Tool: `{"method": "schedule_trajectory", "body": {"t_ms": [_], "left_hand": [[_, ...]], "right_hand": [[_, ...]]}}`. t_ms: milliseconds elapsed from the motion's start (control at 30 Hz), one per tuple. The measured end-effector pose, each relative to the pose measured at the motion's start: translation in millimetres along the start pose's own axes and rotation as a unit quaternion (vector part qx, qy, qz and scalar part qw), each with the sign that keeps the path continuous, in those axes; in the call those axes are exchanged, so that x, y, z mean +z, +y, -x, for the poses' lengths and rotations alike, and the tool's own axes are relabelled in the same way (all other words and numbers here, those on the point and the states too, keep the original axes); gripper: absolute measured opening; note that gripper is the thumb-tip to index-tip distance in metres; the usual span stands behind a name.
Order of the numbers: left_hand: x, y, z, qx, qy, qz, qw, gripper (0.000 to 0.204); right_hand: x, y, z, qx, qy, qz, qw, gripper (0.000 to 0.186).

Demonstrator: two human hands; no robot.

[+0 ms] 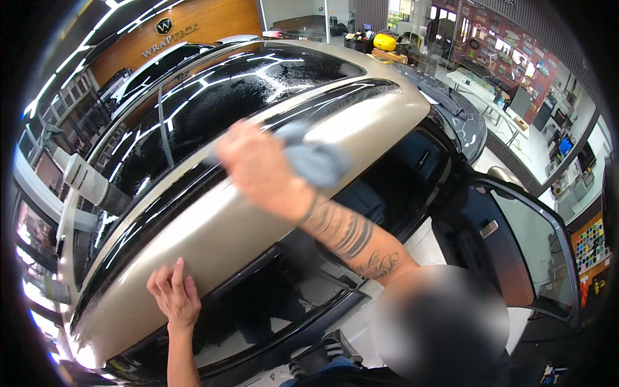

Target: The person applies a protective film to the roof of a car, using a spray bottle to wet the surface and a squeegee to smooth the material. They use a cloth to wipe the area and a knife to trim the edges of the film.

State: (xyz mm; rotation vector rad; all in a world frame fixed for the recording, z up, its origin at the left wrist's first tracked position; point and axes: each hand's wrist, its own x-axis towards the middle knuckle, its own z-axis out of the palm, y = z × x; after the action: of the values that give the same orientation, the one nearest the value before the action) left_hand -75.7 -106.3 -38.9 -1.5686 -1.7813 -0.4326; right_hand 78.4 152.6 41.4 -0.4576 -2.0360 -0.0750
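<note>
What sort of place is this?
Probably an indoor car-care workshop: a beige car stands with a door open, a blurred grey-blue cloth is over its bodywork, and a board of small coloured squares shows at the right.

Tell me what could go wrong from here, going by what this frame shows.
The motion-blurred right hand appears to hold a grey-blue cloth close to the black roof rail, so the cloth might snag. The bare left hand seems to rest on the beige bodywork and could leave smudges. A car door stands open at picture right; stepping that way may mean bumping it.
</note>
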Motion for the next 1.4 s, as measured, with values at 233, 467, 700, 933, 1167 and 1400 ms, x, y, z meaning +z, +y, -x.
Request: {"method": "schedule_trajectory", "body": {"t_ms": [233,467,700,933,1167,1400], "left_hand": [[-1.8,-0.5,-0.2,-0.010,0.008,0.030,0.999,0.047],[-6.3,-0.1,-2.8,0.018,0.025,0.042,0.999,0.048],[-26.0,-22.2,7.6,-0.021,0.015,0.208,0.978,0.042],[-20.1,19.2,-50.9,-0.020,0.089,0.258,0.962,0.021],[-25.4,72.8,-84.7,-0.180,-0.093,0.574,0.793,0.045],[-68.2,41.6,-14.7,-0.314,0.061,0.628,0.710,0.041]], "right_hand": [[-67.5,129.1,-35.5,0.099,0.053,-0.020,0.994,0.010],[8.2,2.4,5.9,-0.009,0.000,0.086,0.996,0.010],[-15.5,-28.7,3.9,-0.032,0.041,-0.184,0.982,0.021],[-99.5,122.5,-9.8,0.231,-0.184,-0.355,0.887,0.030],[-61.8,-26.8,68.1,0.206,-0.148,-0.448,0.857,0.024],[-18.1,-126.6,37.5,0.299,-0.064,-0.667,0.679,0.022]]}}
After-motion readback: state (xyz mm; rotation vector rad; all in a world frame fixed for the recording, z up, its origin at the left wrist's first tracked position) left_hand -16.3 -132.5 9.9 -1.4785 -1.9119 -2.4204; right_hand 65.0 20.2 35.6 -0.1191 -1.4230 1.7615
